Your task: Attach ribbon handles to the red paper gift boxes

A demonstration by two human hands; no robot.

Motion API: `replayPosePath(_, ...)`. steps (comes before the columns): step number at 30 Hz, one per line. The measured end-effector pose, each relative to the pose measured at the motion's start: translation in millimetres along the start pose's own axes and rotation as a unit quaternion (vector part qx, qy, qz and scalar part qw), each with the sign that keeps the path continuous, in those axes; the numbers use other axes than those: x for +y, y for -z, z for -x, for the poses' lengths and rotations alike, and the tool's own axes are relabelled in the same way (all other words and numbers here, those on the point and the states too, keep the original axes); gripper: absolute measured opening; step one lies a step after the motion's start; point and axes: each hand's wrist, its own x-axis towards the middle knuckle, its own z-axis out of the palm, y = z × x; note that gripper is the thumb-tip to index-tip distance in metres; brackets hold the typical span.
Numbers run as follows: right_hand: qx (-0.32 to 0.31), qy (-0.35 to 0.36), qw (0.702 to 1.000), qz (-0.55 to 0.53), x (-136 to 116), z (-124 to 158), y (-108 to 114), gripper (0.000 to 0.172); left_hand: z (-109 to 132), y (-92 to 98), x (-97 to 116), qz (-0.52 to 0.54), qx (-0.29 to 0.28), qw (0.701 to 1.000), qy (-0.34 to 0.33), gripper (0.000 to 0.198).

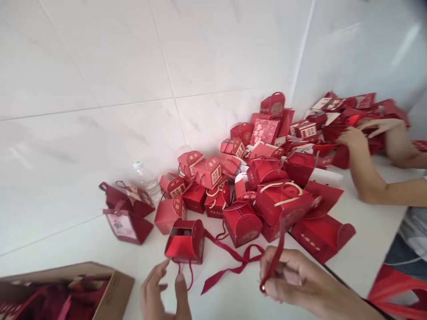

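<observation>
My right hand [293, 278] pinches a dark red ribbon [233, 260] that trails left across the white table [360, 262]. My left hand [163, 291] is open, fingers spread, just below a small open red gift box [185, 242] and touching its thin cord. Behind them lies a big heap of red gift boxes [263, 178], some with cream rope handles.
A cardboard box [110, 289] with red items sits at the lower left. A clear water bottle [147, 180] stands by the tiled wall. Another person's hands [353, 138] reach into the far right of the heap. Two maroon boxes [126, 213] stand left.
</observation>
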Motion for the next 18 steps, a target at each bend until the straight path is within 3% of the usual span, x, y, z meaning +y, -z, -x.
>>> replayPosePath(2, 0.025, -0.014, 0.999, 0.039, 3.8, -0.7, 7.9, 0.041, -8.2, 1.1, 2.6, -0.055, -0.003, 0.997, -0.061, 0.040)
replayPosePath(6, 0.055, -0.067, 0.992, 0.096, 38.6, -10.1, 14.3, 0.048, -10.3, 10.7, 13.1, -0.122, 0.028, 0.991, -0.047, 0.034)
replayPosePath(8, 0.055, -0.087, 0.989, 0.105, 64.7, -15.4, 15.9, 0.053, -8.0, 21.4, 17.0, -0.156, 0.061, 0.986, 0.013, 0.040)
replayPosePath(10, 0.047, -0.093, 0.988, 0.117, 90.3, -19.8, 17.6, 0.053, -6.6, 35.3, 18.2, -0.173, 0.084, 0.973, 0.125, 0.061)
replayPosePath(13, 0.053, -0.097, 0.984, 0.143, 117.0, -23.9, 19.0, 0.052, -8.3, 55.9, 12.9, -0.164, 0.071, 0.946, 0.271, 0.084)
replayPosePath(18, 0.072, -0.090, 0.981, 0.157, 125.9, -26.0, 16.6, 0.053, -15.7, 82.3, -17.5, -0.129, 0.062, 0.937, 0.317, 0.055)
